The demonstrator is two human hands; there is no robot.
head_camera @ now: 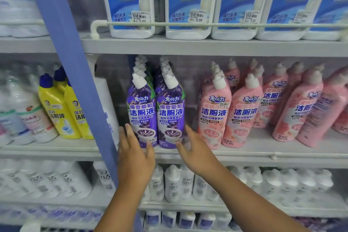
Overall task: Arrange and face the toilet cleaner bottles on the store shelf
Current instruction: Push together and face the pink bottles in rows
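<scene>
Now | left hand [134, 149], right hand [194, 149]: grip released | flank 2 purple bottles [156, 117] at shelf edge [244, 153]

Both forearms and the left hand [134, 153] and right hand [195, 151] are bare, unsleeved.

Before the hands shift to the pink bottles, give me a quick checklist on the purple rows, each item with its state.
1. Front purple bottles upright, labels facing out: ok.
2. Two purple rows side by side, fronts level at the shelf edge: ok.
3. Left hand and right hand open, gripping nothing: ok.
4. Purple bottles further back all straight: cannot tell, hidden behind the front ones.
5. Pink bottles neatly faced: not ok, those toward the right lean and sit unevenly.
</scene>
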